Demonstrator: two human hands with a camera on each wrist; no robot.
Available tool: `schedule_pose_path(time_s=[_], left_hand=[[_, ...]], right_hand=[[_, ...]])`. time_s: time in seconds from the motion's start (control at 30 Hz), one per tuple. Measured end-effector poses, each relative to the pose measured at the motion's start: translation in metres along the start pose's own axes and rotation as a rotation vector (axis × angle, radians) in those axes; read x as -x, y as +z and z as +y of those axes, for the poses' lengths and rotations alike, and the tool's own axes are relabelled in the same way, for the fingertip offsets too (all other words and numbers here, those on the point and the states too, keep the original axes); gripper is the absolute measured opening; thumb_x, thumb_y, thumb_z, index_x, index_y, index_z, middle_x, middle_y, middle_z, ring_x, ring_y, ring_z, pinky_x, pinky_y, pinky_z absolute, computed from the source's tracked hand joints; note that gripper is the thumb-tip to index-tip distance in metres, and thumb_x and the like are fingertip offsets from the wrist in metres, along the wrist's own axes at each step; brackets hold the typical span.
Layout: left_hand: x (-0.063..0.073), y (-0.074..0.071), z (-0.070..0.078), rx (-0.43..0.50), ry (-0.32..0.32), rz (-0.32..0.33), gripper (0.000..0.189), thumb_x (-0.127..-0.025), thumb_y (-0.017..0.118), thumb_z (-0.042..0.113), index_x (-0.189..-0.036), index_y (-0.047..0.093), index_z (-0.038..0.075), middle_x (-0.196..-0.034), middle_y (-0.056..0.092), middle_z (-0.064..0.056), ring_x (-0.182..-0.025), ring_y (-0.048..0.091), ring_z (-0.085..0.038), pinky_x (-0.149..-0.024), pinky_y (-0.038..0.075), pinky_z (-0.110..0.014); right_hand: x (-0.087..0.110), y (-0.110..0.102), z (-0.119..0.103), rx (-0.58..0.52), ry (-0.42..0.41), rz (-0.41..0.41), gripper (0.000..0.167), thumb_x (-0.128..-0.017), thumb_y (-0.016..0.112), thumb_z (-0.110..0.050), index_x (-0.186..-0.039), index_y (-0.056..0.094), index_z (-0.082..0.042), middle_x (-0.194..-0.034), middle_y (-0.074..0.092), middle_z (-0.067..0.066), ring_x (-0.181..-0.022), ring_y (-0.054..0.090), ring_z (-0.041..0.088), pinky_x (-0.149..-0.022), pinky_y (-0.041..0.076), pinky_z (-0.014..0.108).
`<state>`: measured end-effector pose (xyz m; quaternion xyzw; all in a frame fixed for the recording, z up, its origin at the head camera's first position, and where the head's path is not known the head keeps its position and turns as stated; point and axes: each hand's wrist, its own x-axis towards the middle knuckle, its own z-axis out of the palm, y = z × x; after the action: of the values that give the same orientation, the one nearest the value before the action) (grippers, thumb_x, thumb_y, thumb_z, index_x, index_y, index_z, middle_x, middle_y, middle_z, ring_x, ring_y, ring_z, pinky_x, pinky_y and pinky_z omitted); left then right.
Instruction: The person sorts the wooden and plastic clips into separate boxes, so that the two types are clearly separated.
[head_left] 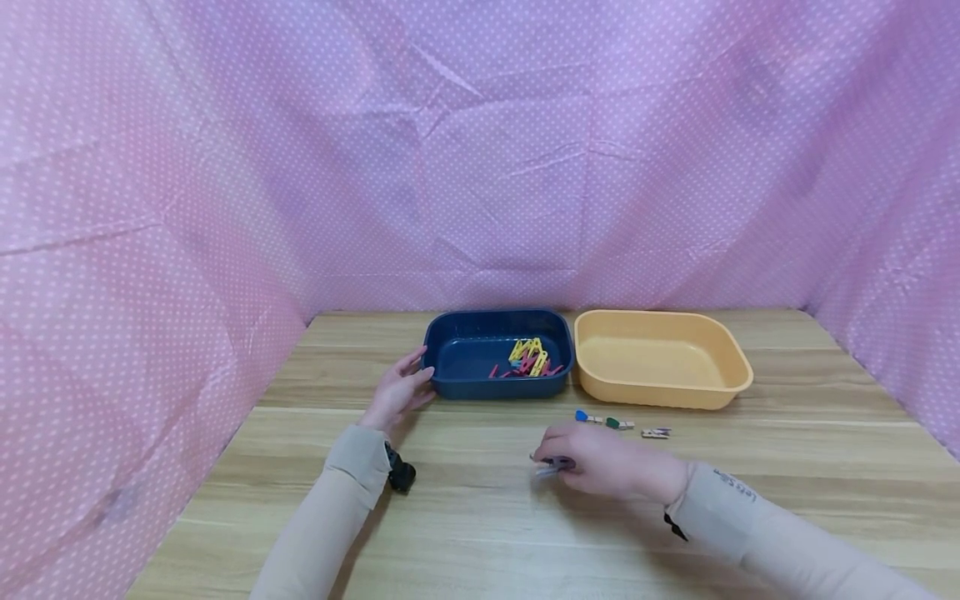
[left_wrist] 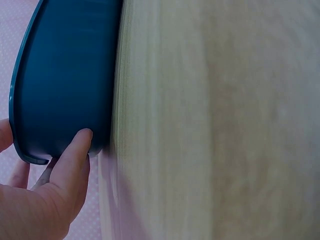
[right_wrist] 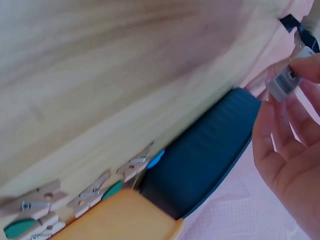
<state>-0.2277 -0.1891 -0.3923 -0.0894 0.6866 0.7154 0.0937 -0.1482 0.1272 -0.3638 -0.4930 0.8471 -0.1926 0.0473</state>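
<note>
The work looks partly done: yellow plastic clothespins (head_left: pixel 539 363) and red plastic clothespins (head_left: pixel 526 364) already lie in the navy tray (head_left: pixel 491 389), bunched toward its right end. Still outside, on the wooden surface (head_left: pixel 465 525) before the yellow tray (head_left: pixel 652 395), are a blue-topped wooden clothespin (head_left: pixel 595 419), a green-topped wooden clothespin (head_left: pixel 626 426) and further wooden clothespins (head_left: pixel 656 433), whose exact count is hard to tell. No clothespin shows inside the yellow tray. The right hand (head_left: pixel 603 458) pinches a grey clip (right_wrist: pixel 284 84) in front of the trays, so that piece also seems left to place. The left hand (head_left: pixel 397 392) rests against the navy tray's left end, fingers apart and loosely extended.
</note>
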Motion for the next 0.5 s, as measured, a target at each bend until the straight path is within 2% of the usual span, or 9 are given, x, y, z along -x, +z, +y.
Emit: schedule_pose_path(time_s=[0.23, 0.5], left_hand=[[0.003, 0.001, 0.003, -0.009, -0.001, 0.004, 0.054, -0.098, 0.050, 0.009, -0.148, 0.033, 0.018, -0.156, 0.019, -0.017, -0.134, 0.037, -0.035, -0.104, 0.039, -0.050], [0.002, 0.001, 0.000, -0.012, -0.003, 0.003, 0.053, -0.098, 0.050, 0.010, -0.148, 0.034, 0.019, -0.156, 0.021, -0.016, -0.135, 0.037, -0.034, -0.103, 0.041, -0.049]], right_hand=[[-0.005, -0.007, 0.013, 0.084, 0.029, 0.144, 0.026, -0.080, 0.071, -0.005, -0.106, 0.069, -0.009, -0.099, 0.066, -0.002, -0.092, 0.060, 0.011, -0.081, 0.053, 0.031], [-0.006, -0.013, 0.023, 0.098, 0.067, 0.211, 0.026, -0.080, 0.070, -0.003, -0.105, 0.069, -0.007, -0.098, 0.067, 0.000, -0.085, 0.058, 0.010, -0.074, 0.053, 0.029]])
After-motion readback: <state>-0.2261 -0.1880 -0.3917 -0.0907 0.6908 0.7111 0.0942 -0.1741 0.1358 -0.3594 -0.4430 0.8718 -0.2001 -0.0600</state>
